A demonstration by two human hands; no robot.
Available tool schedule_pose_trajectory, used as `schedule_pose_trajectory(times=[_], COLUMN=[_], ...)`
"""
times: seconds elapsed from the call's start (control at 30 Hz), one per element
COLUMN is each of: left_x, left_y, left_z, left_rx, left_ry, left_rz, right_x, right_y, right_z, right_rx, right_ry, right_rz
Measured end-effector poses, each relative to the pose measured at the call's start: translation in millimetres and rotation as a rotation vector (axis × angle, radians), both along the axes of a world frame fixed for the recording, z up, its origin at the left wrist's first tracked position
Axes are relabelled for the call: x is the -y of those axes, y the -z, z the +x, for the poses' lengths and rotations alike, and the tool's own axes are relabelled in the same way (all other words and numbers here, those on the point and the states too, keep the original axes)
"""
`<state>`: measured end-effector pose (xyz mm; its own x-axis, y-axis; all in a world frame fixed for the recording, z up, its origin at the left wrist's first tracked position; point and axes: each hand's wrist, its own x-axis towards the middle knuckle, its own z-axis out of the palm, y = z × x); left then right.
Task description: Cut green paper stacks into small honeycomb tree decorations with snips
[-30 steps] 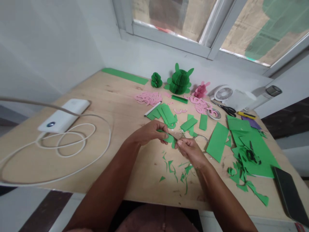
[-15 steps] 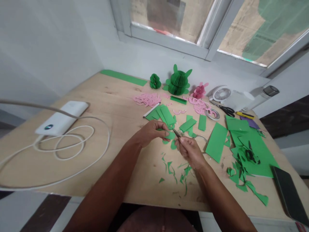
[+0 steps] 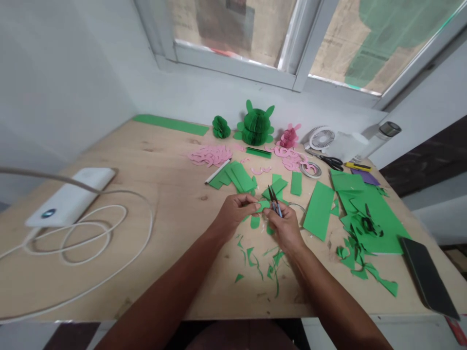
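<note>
My left hand pinches one end of a small rounded piece of green paper above the table. My right hand has its thumb at the paper's other end and also holds small scissors, their dark blades pointing away from me and their blue-grey handles in the fingers. Just below the hands lies a green paper cutout, with thin green scraps nearer the front. Beyond them are cut green strips and a white pen.
Green paper sheets, loose scraps and a dark phone lie on the right. Along the back stand a green honeycomb paper figure, a pink one and a fan. On the left is a white power bank with a looped cable.
The scissors have turned from pointing toward the left hand to pointing away from me. Both hands have come together on the green paper piece, and the view has shifted slightly.
</note>
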<state>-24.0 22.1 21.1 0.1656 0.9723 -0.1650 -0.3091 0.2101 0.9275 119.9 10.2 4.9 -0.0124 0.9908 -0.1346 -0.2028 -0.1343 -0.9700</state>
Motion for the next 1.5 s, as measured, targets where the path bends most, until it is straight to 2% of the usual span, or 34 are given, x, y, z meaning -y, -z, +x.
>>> schedule_pose_trajectory(times=[0.27, 0.53, 0.67, 0.83, 0.93, 1.2, 1.5], left_x=[-3.5, -2.4, -1.7, -3.0, -2.0, 5.7, 9.2], left_y=[2.5, -2.5, -3.5, 2.8, 5.3, 0.7, 0.7], left_z=[-9.1, -14.2, -10.1, 1.6, 9.0, 19.6, 23.8], left_rx=[-0.055, -0.219, -0.154, 0.074, 0.202, 0.291, 0.289], left_ry=[0.081, 0.127, 0.034, -0.252, -0.35, -0.415, -0.474], left_rz=[0.001, 0.032, 0.006, -0.017, -0.062, -0.073, -0.055], right_x=[0.1, 0.3, 1.2, 4.3, 6.6, 11.2, 14.8], right_y=[-4.7, -6.1, -4.3, -1.4, 0.4, 10.2, 5.7], right_z=[3.4, 2.0, 3.1, 2.1, -2.4, -14.1, -19.1], right_rx=[0.165, 0.25, 0.194, 0.027, -0.008, -0.064, -0.046], right_ry=[-0.082, -0.128, -0.103, -0.037, -0.026, -0.056, -0.065], right_rz=[0.024, 0.041, 0.046, 0.097, 0.086, 0.026, 0.077])
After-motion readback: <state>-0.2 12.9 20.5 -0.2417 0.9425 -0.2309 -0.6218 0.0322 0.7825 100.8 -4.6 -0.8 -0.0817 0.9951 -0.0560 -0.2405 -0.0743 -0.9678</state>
